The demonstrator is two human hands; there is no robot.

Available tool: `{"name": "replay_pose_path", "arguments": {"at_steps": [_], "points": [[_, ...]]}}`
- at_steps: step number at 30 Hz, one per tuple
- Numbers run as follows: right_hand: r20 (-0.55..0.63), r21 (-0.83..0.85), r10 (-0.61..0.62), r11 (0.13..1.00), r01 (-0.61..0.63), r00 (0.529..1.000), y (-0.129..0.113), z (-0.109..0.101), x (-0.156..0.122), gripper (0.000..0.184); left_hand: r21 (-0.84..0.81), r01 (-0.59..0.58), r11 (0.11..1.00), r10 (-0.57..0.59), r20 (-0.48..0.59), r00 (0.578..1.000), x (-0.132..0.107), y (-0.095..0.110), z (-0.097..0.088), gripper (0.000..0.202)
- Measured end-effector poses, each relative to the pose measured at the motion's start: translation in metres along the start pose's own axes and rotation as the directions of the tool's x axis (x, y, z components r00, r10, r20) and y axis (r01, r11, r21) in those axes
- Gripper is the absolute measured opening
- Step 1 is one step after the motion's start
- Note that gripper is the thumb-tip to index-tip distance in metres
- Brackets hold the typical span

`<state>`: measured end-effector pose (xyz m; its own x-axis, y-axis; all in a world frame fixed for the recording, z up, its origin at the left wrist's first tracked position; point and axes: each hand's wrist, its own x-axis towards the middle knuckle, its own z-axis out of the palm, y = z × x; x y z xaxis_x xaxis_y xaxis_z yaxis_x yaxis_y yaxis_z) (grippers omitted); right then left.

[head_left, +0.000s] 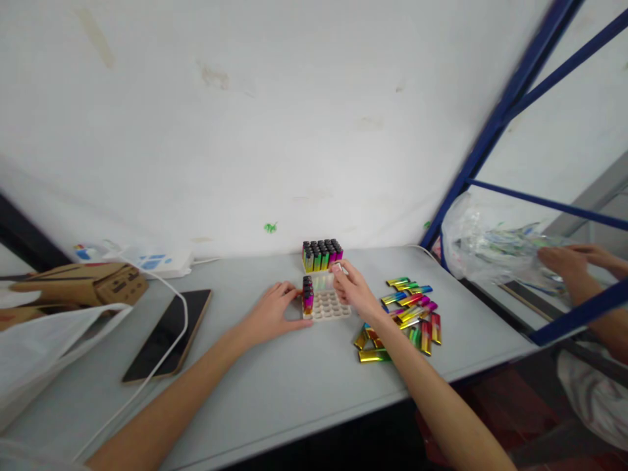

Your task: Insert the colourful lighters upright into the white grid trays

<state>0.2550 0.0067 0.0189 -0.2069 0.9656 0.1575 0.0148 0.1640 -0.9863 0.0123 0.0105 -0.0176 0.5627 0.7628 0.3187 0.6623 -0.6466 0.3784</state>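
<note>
A white tray with round holes [331, 306] lies on the table, a row of shiny multicoloured lighters [308, 296] upright along its left side. My left hand [275, 314] grips the tray's left edge, thumb at the near corner and fingers by the lighters. Above the tray's right part, my right hand [356, 291] is closed in a pinch; what its fingertips hold is hard to make out. Behind stands a filled block of upright lighters with black tops [322, 255]. To the right of my right hand, loose metallic lighters [409, 314] lie in a scattered pile.
On the left are a dark tablet [169, 333], a white cable [184, 314], a cardboard box [93, 282] and a white bag [53, 347]. A blue metal frame [483, 147] rises at right. Beyond it, another person's hands [564, 261] touch a clear plastic bag [466, 235].
</note>
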Motion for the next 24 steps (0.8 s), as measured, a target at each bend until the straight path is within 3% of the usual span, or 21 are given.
{"name": "replay_pose_path", "arguments": {"at_steps": [5, 11, 19, 24], "points": [[-0.148, -0.359, -0.161, 0.928, 0.099, 0.976, 0.015, 0.006, 0.0, 0.053, -0.005, 0.0, 1.0, 0.0, -0.005, 1.0, 0.001, 0.0, 0.001, 0.057], [-0.252, -0.465, -0.203, 0.883, 0.066, 0.946, 0.019, 0.008, -0.002, 0.041, -0.026, -0.002, 1.0, 0.002, 0.002, 1.0, 0.001, -0.002, -0.001, 0.06], [-0.157, -0.447, -0.223, 0.885, 0.132, 0.962, 0.01, 0.004, -0.009, 0.048, -0.089, 0.0, 0.996, 0.004, 0.048, 0.999, 0.001, -0.006, -0.007, 0.062], [0.039, -0.501, -0.252, 0.832, 0.237, 0.967, 0.004, 0.002, -0.018, 0.04, -0.094, 0.0, 0.996, 0.003, 0.034, 0.999, 0.001, -0.008, -0.003, 0.062]]}}
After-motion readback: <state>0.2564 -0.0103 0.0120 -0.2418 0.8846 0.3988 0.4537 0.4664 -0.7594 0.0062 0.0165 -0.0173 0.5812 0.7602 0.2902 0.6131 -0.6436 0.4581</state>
